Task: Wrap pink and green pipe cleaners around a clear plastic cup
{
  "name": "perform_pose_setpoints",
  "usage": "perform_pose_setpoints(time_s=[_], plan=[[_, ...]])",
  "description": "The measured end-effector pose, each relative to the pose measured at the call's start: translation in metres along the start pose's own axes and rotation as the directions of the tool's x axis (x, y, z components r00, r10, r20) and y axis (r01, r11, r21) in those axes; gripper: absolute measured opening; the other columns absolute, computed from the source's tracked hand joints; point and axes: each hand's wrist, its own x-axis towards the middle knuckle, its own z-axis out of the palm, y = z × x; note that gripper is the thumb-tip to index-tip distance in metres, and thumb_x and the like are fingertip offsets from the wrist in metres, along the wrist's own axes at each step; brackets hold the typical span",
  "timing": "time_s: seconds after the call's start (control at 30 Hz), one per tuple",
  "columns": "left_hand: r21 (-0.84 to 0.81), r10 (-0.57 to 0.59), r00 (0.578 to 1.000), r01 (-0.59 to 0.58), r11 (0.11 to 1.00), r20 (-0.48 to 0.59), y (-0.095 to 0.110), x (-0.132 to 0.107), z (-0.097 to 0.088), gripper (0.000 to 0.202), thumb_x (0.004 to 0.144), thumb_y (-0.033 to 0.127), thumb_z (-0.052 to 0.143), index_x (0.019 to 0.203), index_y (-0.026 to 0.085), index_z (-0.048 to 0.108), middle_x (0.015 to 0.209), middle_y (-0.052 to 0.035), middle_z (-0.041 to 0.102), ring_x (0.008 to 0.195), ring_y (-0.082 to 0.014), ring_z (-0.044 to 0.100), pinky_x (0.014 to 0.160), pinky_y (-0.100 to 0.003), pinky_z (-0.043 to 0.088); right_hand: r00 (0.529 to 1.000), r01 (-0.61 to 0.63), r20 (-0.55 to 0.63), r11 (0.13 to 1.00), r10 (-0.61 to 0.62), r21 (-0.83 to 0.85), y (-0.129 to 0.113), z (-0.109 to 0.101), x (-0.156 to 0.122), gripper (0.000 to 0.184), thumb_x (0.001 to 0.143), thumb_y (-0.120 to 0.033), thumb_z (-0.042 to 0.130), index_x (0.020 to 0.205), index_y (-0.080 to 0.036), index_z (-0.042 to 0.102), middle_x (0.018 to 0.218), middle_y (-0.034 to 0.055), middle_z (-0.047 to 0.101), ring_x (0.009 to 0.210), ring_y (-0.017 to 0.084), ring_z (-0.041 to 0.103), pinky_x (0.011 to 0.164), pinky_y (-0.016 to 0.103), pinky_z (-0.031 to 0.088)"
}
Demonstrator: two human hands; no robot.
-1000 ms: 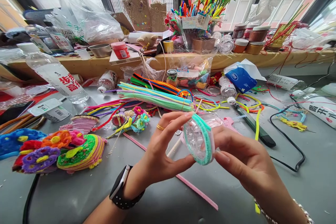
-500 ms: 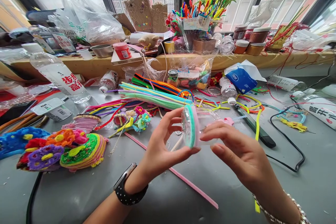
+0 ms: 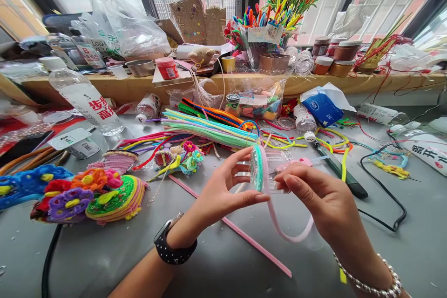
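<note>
My left hand [image 3: 226, 186] is closed around a clear plastic cup-like piece [image 3: 247, 174], tilted on its side. A teal pipe cleaner band [image 3: 259, 167] wraps its end, with a pale pink pipe cleaner [image 3: 279, 230] beside it. The pink strip hangs in a loop below the piece and runs up to my right hand [image 3: 314, 191]. That hand's thumb and fingers are pinched together on the strip, close to the piece; its tip is hidden. Another pink pipe cleaner [image 3: 256, 247] lies on the table beneath my hands.
Behind the hands lies a bundle of pipe cleaners [image 3: 209, 129]. Fuzzy flower pieces [image 3: 87, 191] are at left. A dark green utility knife [image 3: 342, 172] and black cable [image 3: 394, 200] lie right. A water bottle [image 3: 87, 98] stands left; jars and bags line the sill [image 3: 129, 87].
My right hand's fingers have closed into a pinch. A length of the pink pipe cleaner now hangs in a loop away from the plastic piece, where before it lay against it.
</note>
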Motion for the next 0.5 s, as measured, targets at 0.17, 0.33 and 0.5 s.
perform_pose_setpoints(time_s=[0.17, 0.33, 0.5], plan=[[-0.074, -0.027, 0.999, 0.024, 0.997, -0.047, -0.0015, 0.0011, 0.001, 0.07, 0.053, 0.035, 0.082, 0.114, 0.023, 0.049, 0.118, -0.0109, 0.054, 0.106, -0.0267, 0.057, 0.087, -0.041, 0.049, 0.998, 0.003, 0.058, 1.0, -0.002, -0.017, -0.0017, -0.0001, -0.0003, 0.011, 0.076, -0.035, 0.066, 0.074, -0.025, 0.071, 0.077, 0.0013, 0.071, 0.078, 0.018, 0.065, 0.07, 0.026, 0.053], [-0.164, -0.074, 0.997, 0.071, 0.984, -0.012, -0.0007, 0.0015, 0.0021, 0.073, 0.052, 0.042, 0.082, 0.115, 0.022, 0.05, 0.117, -0.0118, 0.055, 0.108, -0.0293, 0.056, 0.085, -0.042, 0.051, 0.997, 0.032, 0.067, 0.994, -0.025, -0.104, 0.0012, -0.0013, 0.002, 0.016, 0.078, -0.036, 0.064, 0.073, -0.022, 0.069, 0.075, 0.0026, 0.071, 0.075, 0.018, 0.065, 0.067, 0.027, 0.053], [-0.111, -0.096, 0.994, 0.101, 0.989, 0.048, -0.0008, -0.0021, 0.0045, 0.081, 0.055, 0.043, 0.08, 0.124, 0.022, 0.043, 0.125, -0.0135, 0.053, 0.117, -0.0308, 0.051, 0.096, -0.047, 0.045, 0.984, 0.149, 0.131, 0.961, -0.121, -0.233, 0.0063, -0.0004, 0.0023, 0.01, 0.079, -0.031, 0.063, 0.076, -0.022, 0.068, 0.077, 0.0014, 0.071, 0.077, 0.017, 0.065, 0.068, 0.026, 0.052]])
